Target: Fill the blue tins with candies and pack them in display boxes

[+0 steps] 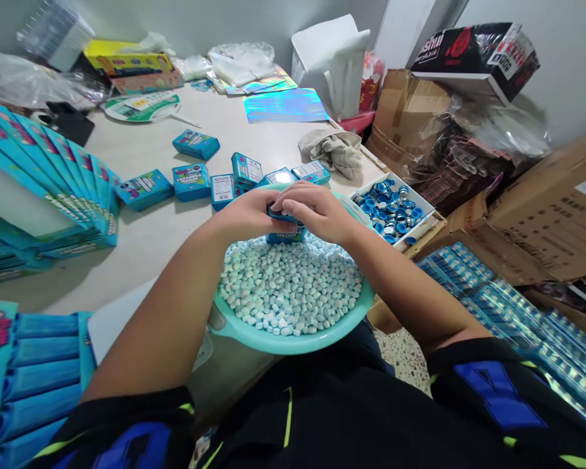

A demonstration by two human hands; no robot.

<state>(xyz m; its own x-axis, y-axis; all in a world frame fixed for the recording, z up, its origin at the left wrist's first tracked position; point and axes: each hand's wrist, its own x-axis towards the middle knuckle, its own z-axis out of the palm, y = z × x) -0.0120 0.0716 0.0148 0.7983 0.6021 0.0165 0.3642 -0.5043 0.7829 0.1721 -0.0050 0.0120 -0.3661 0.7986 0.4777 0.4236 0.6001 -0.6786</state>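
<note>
Two hands meet over a turquoise bowl (293,342) heaped with small pale blue and white candies (290,290), and between them I see one small blue box (286,232). My left hand (247,215) cups the box from its side, fingers curled close around it; my right hand (320,210) lies over the top, fingers bent down onto it, so both grips are closed on the box. Only its lower front shows: bright blue card with white lettering, the bottom edge just touching the candy heap at the far side of the bowl. I cannot tell whether its flap is open, since my fingers cover the top.

Beyond the bowl, on the pale table (151,241), more small blue boxes (195,181) lie scattered, some flat, some on edge. Just right of the bowl sits a white tray (422,202) filled with blue caps (390,208). Behind the tray a crumpled grey cloth (334,151) rests on the table. Far left of the bowl, flat blue cartons (53,176) lean in a fanned row. Right of the bowl, below table level, packed blue strips (508,312) lie stacked beside brown cardboard boxes (542,215).
</note>
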